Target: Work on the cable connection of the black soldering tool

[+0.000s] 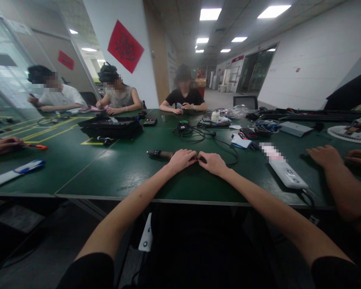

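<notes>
A dark cylindrical tool (159, 154) with a narrow metallic tip lies lengthwise on the green table, its tip pointing left. My left hand (183, 159) is closed over its right end, the fingers curled and the palm down. Close beside it, my right hand (212, 163) is closed, thumb and fingertips pinching a small dark piece between the two hands; it looks like the tool's cable, though the fingers hide most of it. A black cable (235, 154) runs behind my right hand and loops back toward the middle of the table.
A white power strip (285, 172) lies to the right, near another person's hand (326, 160). Beyond my hands are coiled cables (195, 134), a black open tray (111, 127) and a blue-and-white packet (241, 141). Several people sit around the table (114, 176).
</notes>
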Tool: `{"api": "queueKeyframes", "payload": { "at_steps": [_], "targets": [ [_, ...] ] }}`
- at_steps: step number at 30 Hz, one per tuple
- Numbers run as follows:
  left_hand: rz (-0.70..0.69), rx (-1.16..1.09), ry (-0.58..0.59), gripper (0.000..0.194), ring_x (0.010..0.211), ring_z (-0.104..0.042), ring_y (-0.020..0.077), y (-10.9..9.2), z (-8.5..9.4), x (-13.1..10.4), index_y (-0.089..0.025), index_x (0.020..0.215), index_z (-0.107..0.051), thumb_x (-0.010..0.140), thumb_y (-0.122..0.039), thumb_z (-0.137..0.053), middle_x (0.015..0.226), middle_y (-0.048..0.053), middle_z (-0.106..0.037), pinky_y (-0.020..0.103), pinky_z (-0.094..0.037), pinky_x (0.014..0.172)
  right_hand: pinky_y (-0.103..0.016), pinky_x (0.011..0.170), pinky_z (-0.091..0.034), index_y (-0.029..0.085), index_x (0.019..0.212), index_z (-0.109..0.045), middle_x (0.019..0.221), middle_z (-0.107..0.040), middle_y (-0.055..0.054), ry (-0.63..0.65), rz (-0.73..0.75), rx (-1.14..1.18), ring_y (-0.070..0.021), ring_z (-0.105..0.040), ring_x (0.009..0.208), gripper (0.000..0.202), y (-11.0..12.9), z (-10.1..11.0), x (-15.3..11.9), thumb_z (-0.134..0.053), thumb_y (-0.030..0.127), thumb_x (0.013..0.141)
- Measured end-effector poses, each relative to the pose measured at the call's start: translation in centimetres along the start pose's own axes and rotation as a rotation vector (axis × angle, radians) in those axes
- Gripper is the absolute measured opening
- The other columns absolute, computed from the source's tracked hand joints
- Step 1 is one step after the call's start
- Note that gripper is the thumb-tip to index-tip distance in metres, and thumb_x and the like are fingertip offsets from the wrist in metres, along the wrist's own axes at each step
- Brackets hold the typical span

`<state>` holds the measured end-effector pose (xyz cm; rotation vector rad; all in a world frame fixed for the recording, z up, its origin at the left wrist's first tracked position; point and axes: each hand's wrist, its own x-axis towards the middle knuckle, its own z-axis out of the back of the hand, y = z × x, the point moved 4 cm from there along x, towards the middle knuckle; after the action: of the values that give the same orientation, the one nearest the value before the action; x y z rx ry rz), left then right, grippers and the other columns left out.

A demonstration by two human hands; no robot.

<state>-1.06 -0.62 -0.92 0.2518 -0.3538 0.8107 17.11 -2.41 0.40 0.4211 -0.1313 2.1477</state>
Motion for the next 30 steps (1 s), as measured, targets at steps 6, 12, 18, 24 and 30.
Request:
{"api": "queueKeyframes", "payload": {
  "at_steps": [6, 12, 18, 24, 30],
  "targets": [
    [-0.018, -0.02, -0.002, 0.027, 0.101, -0.067, 0.0238, -0.22, 0.42, -0.25, -0.025, 0.115, -0.062, 0.102, -0.048, -0.059, 0.108, 0.005, -0.071, 0.036, -0.047, 0.089, -0.027, 0.073, -0.04, 0.027, 0.115, -0.066, 0.1, -0.078, -0.004, 0.016, -0.007, 0.007, -0.0233, -0.072, 0.09, 0.021, 0.06, 0.06, -0.03, -0.053, 0.04, 0.104],
    [-0.034, -0.054, -0.003, 0.019, 0.104, -0.068, 0.023, -0.44, 0.93, -0.69, -0.025, 0.117, -0.062, 0.1, -0.033, -0.057, 0.111, 0.004, -0.072, 0.037, -0.047, 0.091, -0.028, 0.074, -0.04, 0.027, 0.116, -0.065, 0.1, -0.077, -0.004, 0.02, 0.001, 0.002, -0.0238, -0.072, 0.091, 0.021, 0.1, 0.18, -0.07, -0.053, 0.04, 0.104],
    [-0.037, -0.064, -0.003, 0.022, 0.105, -0.067, 0.023, -0.43, 0.95, -0.59, -0.025, 0.12, -0.061, 0.1, -0.034, -0.058, 0.112, 0.005, -0.072, 0.037, -0.047, 0.091, -0.028, 0.075, -0.04, 0.026, 0.115, -0.065, 0.1, -0.077, -0.005, 0.024, 0.0, 0.019, -0.0234, -0.072, 0.091, 0.021, 0.04, 0.11, -0.01, -0.053, 0.039, 0.104],
    [-0.001, -0.05, 0.0, 0.022, 0.102, -0.067, 0.0234, -0.26, 0.9, -0.51, -0.024, 0.117, -0.062, 0.101, -0.038, -0.059, 0.108, 0.005, -0.072, 0.037, -0.047, 0.09, -0.028, 0.074, -0.039, 0.027, 0.114, -0.065, 0.1, -0.077, -0.005, 0.013, 0.012, 0.019, -0.0231, -0.071, 0.09, 0.021, -0.15, -0.12, 0.01, -0.053, 0.04, 0.104],
    [-0.025, -0.042, 0.008, 0.018, 0.104, -0.067, 0.0232, -0.29, 0.66, -0.49, -0.025, 0.118, -0.062, 0.102, -0.032, -0.056, 0.11, 0.005, -0.072, 0.037, -0.046, 0.091, -0.028, 0.072, -0.038, 0.027, 0.114, -0.066, 0.097, -0.077, -0.004, 0.003, 0.013, 0.014, -0.0233, -0.071, 0.087, 0.021, -0.22, -0.26, 0.02, -0.053, 0.04, 0.104]
  ]
}}
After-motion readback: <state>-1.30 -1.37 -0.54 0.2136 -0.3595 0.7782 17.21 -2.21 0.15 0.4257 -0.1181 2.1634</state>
